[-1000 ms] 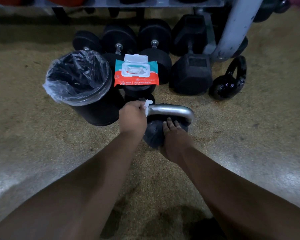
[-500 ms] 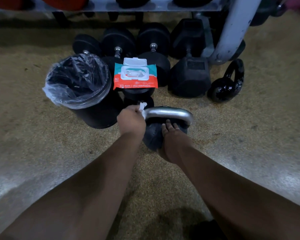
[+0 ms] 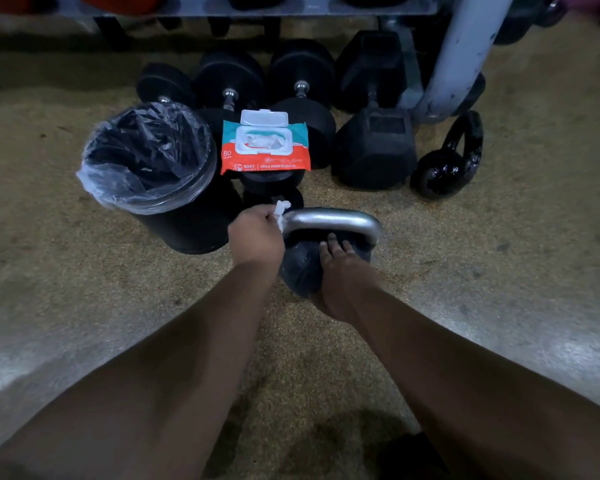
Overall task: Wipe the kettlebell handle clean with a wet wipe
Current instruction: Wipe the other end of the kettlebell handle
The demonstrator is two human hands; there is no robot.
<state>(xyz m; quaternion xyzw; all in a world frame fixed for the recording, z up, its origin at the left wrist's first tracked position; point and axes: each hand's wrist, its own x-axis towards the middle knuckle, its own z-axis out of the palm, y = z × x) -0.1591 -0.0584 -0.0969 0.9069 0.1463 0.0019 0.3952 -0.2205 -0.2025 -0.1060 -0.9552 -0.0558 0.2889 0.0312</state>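
A black kettlebell (image 3: 300, 271) with a silver handle (image 3: 329, 220) stands on the gym floor in the middle of the view. My left hand (image 3: 255, 237) is closed around the left end of the handle with a white wet wipe (image 3: 281, 209) bunched in it. My right hand (image 3: 340, 271) rests flat on the kettlebell's black body, fingers pointing up under the handle. An open pack of wet wipes (image 3: 265, 147), orange and teal with a white flip lid, lies on dumbbells just behind.
A black bin (image 3: 160, 174) lined with a clear bag stands left of the kettlebell. Several black dumbbells (image 3: 302, 109) and a hex dumbbell (image 3: 374, 147) line the back. A small glossy kettlebell (image 3: 447, 161) lies at the right by a grey rack post (image 3: 465, 53).
My left hand with the wipe has stayed at the handle's left end, shifting only slightly. The right hand remains on the kettlebell body. The camera has tilted a little.
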